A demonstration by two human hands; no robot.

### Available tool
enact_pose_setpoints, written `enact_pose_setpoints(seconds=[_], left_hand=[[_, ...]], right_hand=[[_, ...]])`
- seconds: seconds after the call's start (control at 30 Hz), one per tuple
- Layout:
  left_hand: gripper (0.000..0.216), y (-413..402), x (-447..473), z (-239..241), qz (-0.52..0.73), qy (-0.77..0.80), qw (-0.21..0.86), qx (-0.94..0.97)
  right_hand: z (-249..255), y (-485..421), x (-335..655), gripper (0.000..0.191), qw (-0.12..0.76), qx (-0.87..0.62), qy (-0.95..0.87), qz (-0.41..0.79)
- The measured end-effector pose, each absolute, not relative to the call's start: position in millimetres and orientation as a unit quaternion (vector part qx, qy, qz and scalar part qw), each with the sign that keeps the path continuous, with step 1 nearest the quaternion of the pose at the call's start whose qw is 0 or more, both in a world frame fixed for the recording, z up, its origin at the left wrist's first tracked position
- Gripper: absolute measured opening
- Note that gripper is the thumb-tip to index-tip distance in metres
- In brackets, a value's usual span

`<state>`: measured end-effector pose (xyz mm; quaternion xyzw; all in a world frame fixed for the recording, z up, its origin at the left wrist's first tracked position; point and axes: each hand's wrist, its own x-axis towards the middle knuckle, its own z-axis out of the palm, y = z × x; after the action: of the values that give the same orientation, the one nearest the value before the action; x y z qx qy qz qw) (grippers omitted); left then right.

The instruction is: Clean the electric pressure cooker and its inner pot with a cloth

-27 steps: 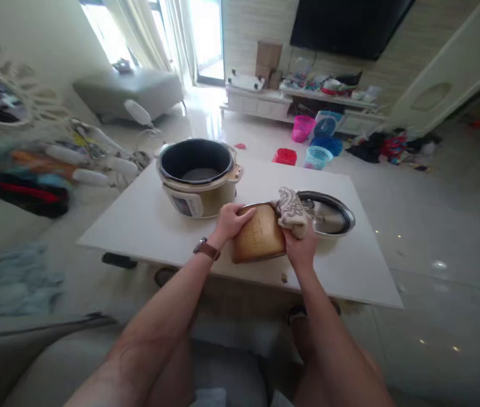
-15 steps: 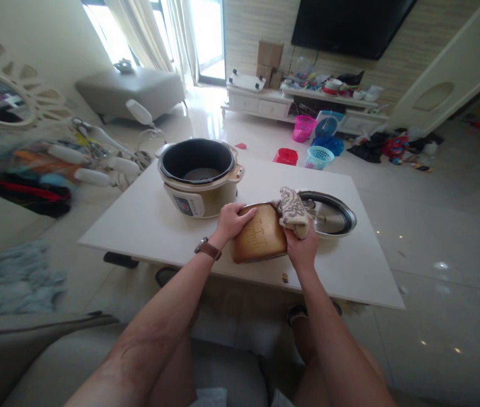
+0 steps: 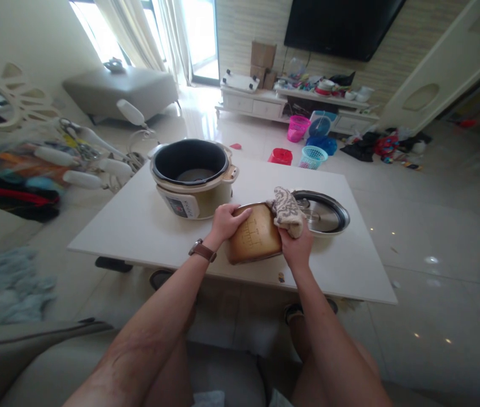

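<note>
A golden-brown inner pot (image 3: 254, 234) with dark level marks is tipped on its side above the table's front part. My left hand (image 3: 227, 222) grips its left side, thumb lying over the golden surface. At the pot's right side, my right hand (image 3: 297, 246) is closed on a patterned cloth (image 3: 287, 212) bunched against the rim. How far its fingers also support the pot is hidden. Left of and behind my hands stands the cream electric cooker (image 3: 193, 198), lidless, its dark inside showing. The round lid (image 3: 322, 212) lies underside up, just beyond my right hand.
Everything stands on a white table (image 3: 134, 226), with a small brown object (image 3: 281, 277) near its front edge. Past the far edge, a red basin (image 3: 280, 156) and a light-blue basket (image 3: 313, 157) are on the floor. A sofa (image 3: 53, 362) is underneath me.
The whole scene has shifted slightly left as the head view moved. Both hands keep their hold, and the pot and cloth look almost the same relative to the table.
</note>
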<state>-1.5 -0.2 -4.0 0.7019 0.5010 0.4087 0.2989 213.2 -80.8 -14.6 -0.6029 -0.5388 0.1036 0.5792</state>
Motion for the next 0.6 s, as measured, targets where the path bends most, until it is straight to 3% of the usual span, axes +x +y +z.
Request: enact_pose_setpoints(seconds=[0.33,0.6], left_hand=[[0.057,1,-2,-4,0.406,0.499,0.307,0.701],[0.041,6,-4,-14,0.419,0.484,0.335,0.692]], right_hand=[[-15,-83,215,0.045,0.570,-0.556,-0.603,0.043],[8,-107,204,0.054,0.374,-0.456,-0.806,-0.052]])
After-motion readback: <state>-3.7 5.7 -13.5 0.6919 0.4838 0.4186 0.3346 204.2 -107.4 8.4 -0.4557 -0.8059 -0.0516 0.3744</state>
